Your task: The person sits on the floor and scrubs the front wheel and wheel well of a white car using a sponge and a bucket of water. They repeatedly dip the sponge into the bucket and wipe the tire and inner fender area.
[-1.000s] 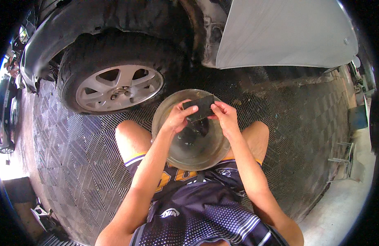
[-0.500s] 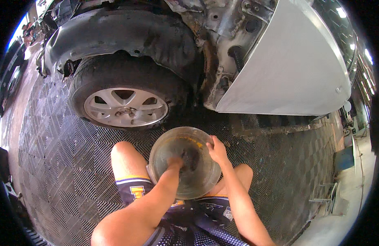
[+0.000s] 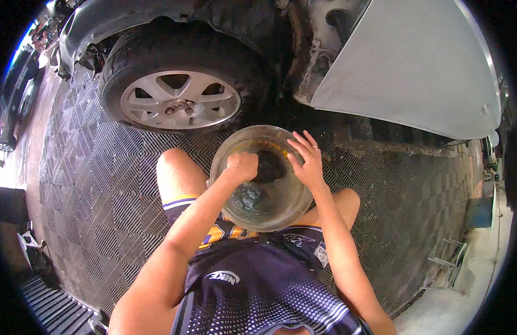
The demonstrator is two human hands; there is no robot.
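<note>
A round, murky see-through bucket (image 3: 264, 223) with water in it stands between my bent knees. My left hand (image 3: 242, 166) is above the water inside its rim, fingers closed on a dark cloth-like bundle (image 3: 270, 167). Its exact kind I cannot make out. Over the far right rim, my right hand (image 3: 307, 163) has its fingers spread, and a ring shows on one of them. Whether its palm touches the rim is hard to tell.
Just ahead is a car wheel (image 3: 183, 103) with a silver rim, under a dark torn wheel-arch liner (image 3: 141, 14). A pale grey car door panel (image 3: 415, 67) is at the right. Dark patterned mats (image 3: 102, 223) cover the floor. Another car (image 3: 15, 100) stands far left.
My left hand has come up out of the water with the dark bundle. My right hand has loosened from the rim and its fingers have spread. The view has tilted down toward me.
</note>
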